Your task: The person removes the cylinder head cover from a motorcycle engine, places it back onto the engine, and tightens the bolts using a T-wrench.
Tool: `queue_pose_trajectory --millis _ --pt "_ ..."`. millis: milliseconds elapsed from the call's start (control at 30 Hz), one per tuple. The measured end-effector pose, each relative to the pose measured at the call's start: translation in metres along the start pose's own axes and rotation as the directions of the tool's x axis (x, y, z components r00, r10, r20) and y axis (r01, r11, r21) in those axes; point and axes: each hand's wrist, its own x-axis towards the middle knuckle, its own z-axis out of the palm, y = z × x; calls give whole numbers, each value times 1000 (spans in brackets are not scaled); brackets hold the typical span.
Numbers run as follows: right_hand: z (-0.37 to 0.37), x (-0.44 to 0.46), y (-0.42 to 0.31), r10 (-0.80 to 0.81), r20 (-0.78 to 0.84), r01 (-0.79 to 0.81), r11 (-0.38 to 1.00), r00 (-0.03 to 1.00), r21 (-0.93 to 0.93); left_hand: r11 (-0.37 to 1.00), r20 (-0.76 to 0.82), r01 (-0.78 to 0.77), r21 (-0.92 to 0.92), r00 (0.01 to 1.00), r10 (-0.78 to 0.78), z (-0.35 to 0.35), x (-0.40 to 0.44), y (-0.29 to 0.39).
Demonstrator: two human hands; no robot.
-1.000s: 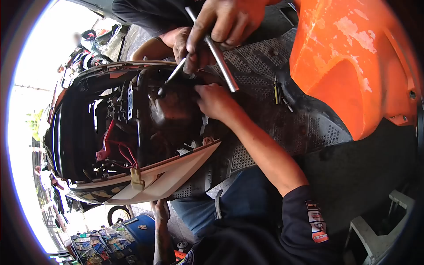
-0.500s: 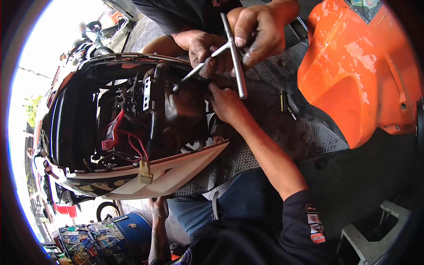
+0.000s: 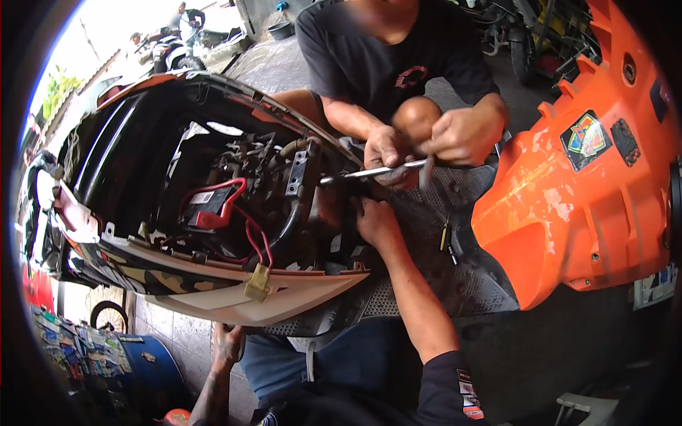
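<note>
My right hand [image 3: 378,223] reaches into the front of the scooter's open body [image 3: 312,278], its fingers curled round something too dark to make out. Against the underside of the pale side panel [image 3: 320,295] rests my left hand [image 3: 228,343]; its fingers are mostly hidden. Just beyond my right hand, a co-worker's hand [image 3: 387,149] holds a metal T-handle wrench [image 3: 369,172], whose shaft points into the opening. The co-worker's other hand [image 3: 462,138] is blurred near the wrench's handle. A red-covered battery [image 3: 213,213] and a yellowish connector [image 3: 257,282] sit in and on the body.
An orange body panel [image 3: 526,220] stands at the right. Small tools [image 3: 445,238] lie on the ribbed footboard [image 3: 462,284]. A co-worker [image 3: 398,71] crouches across from me. A blue drum [image 3: 153,362] is at the lower left, a grey stand [image 3: 582,408] at the lower right.
The view has tilted up, bringing the co-worker's torso into sight. The wrench now lies flatter, and the co-worker's one hand has moved away rightward. My hands stay at much the same places on the scooter.
</note>
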Motion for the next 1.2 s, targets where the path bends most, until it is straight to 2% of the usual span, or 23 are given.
queue_pose_trajectory --millis 33,133,167,200,233,267,400,467,500,633,733,800,867,967,1033,1100,1133,1200 --pt "1 2 2 -3 -4 3 1000 1000 6 979 -8 -126 161 992 129 -1 -2 -3" --pt "4 3 4 5 9 -5 1000 1000 -5 999 97 47 12 994 -48 -3 -8 -20" --pt "3 3 4 7 -2 -7 1000 1000 -15 948 156 -178 265 978 140 -5 -6 -22" --pt "3 2 3 3 6 -3 1000 1000 -19 950 152 -169 262 980 132 -2 -6 -21" --pt "3 0 1 29 -9 -29 999 1000 -24 999 74 50 16 996 -51 1 -4 -9" --pt "3 0 -2 55 -26 -56 998 998 -27 938 43 247 -242 969 -244 1 -3 -4" --pt "5 -4 6 -26 -86 34 996 996 89 964 55 202 -171 979 -196 4 -7 -16" --pt "-2 -5 -1 -40 -17 42 990 999 131 889 48 336 -310 940 -338 -2 2 6" --pt "-1 -2 1 -39 -12 41 991 999 127 886 51 341 -314 938 -343 -2 2 7" --pt "0 4 1 23 25 -24 999 999 37 951 -9 181 -252 982 -190 -1 1 10" --pt "2 1 -1 59 13 -59 998 998 0 967 101 208 -149 976 -194 -10 6 22" --pt "6 -1 0 43 -1 -43 999 999 -11 979 45 165 -120 986 -161 -10 4 19" --pt "6 -2 5 -65 -99 77 990 993 119 970 26 187 -155 982 -185 -4 -3 4" --pt "1 3 4 -79 -21 81 981 997 178 958 45 214 -190 977 -210 -3 -1 4" --pt "1 9 4 -66 -16 67 988 998 141 947 59 231 -224 973 -224 -5 4 10" --pt "-2 8 -2 72 63 -74 997 995 30 878 79 340 -337 939 -334 -6 6 16" --pt "-3 5 -2 71 63 -73 997 996 26 924 56 259 -282 966 -254 -8 8 23" --pt "1 1 -6 118 -16 -119 991 993 -62 928 69 243 -280 970 -233 -13 12 34"
